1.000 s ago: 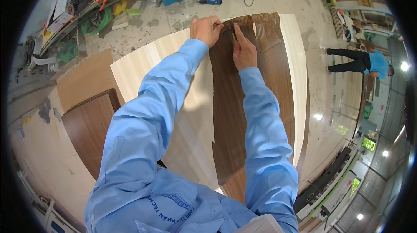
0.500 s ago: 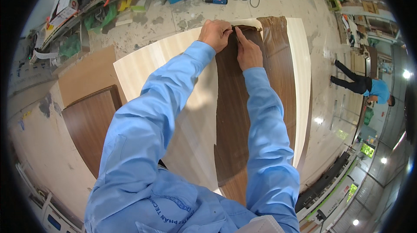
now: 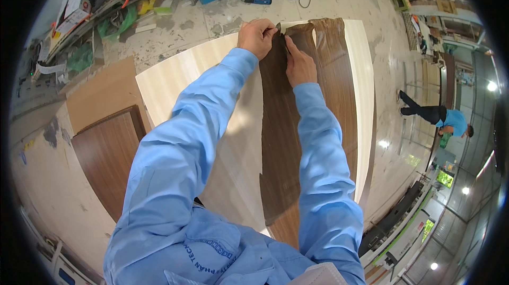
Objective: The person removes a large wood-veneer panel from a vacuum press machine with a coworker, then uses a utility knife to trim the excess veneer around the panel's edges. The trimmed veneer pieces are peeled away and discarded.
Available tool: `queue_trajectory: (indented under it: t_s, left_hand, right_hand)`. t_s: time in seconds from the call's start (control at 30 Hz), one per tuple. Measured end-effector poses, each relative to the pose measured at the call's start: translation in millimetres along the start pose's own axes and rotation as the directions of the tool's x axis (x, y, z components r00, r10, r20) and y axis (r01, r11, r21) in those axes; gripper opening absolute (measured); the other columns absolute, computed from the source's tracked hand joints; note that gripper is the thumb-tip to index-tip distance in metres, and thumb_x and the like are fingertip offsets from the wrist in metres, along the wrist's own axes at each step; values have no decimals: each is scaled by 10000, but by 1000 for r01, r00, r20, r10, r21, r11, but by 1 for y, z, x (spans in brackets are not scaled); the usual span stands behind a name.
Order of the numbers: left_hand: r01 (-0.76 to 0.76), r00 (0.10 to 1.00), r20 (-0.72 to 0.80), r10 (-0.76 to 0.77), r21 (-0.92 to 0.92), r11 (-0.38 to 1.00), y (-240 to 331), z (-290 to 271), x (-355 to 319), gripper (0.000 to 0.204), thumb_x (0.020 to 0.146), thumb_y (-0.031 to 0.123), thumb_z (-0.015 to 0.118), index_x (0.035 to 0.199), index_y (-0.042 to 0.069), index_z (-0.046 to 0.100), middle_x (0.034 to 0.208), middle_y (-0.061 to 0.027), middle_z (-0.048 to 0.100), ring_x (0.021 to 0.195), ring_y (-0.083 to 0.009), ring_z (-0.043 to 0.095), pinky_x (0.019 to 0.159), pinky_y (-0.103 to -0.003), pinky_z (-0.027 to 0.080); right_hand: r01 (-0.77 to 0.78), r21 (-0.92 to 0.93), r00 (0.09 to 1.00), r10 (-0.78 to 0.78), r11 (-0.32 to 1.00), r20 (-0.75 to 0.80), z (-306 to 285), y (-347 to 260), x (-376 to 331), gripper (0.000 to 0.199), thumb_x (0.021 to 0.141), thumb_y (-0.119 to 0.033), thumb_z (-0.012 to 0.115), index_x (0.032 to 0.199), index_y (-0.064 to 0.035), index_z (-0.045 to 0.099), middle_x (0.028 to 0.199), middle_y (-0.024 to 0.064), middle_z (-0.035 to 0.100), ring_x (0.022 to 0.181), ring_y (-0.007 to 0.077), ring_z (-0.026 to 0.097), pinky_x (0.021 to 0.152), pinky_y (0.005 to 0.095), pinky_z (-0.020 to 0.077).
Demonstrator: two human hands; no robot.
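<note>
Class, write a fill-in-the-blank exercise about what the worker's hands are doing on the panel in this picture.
1. Both hands work at the panel's ____ edge.
2. The left hand pinches the dark ____ veneer sheet.
3. The right hand lies flat on the ____ sheet.
4. The pale wooden panel lies ____ the veneer.

Missing words: far; brown; veneer; under

Our long light-blue work-shirt sleeves (image 3: pixel 180 141), buttoned cuffs at our wrists, dark blue printed lettering across our chest, our bare hands
</note>
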State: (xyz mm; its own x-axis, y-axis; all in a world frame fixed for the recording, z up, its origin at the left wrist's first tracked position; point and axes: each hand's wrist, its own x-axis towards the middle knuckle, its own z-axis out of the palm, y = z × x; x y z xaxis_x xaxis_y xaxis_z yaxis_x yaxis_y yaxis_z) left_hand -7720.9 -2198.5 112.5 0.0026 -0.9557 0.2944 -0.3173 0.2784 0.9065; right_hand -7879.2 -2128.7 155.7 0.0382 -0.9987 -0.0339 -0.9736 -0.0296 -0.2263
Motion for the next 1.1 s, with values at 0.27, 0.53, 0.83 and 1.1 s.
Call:
queue_trajectory:
  t_s: [0.27, 0.53, 0.83, 1.1]
  left_hand:
    - [-54, 998, -11, 54, -33, 998, -6, 2, 3, 57, 871, 88, 733, 881, 54, 689, 725, -111, 666, 640, -231, 618, 625, -336, 500]
    - [89, 994, 63, -89, 3, 996, -4, 2, 3, 86, 864, 125, 753, 886, 69, 692, 660, -68, 623, 593, -182, 574, 590, -326, 476]
    - [-186, 981, 99, 167, 225, 957, -2, -19, -8, 554, 774, 306, 816, 1232, 46, 644, 1258, -226, 605, 1183, -414, 551, 1043, -463, 432]
    - [-297, 949, 175, 264, 209, 932, -23, 7, 3, 249, 954, 246, 662, 1136, 96, 742, 1148, -125, 729, 1073, -306, 674, 966, -360, 499]
  right_hand:
    - [-53, -64, 995, 58, 997, 75, -12, -2, -17, 552, 975, -125, 557, 1484, -301, 434, 898, 165, 667, 849, 385, 666, 755, 513, 539]
    - [-53, 29, 996, 51, 998, 76, -28, 14, -72, 588, 932, -48, 567, 1463, -287, 487, 868, 194, 647, 804, 414, 634, 724, 530, 497]
    - [-208, -40, 950, 212, 977, 228, -60, 58, -235, 635, 924, -59, 571, 1480, -338, 444, 877, 181, 631, 786, 423, 640, 713, 536, 522]
    - [-668, 703, 634, 680, 243, 367, -74, 91, -446, 450, 998, -169, 603, 1438, -168, 505, 807, 63, 637, 597, 174, 624, 525, 327, 522]
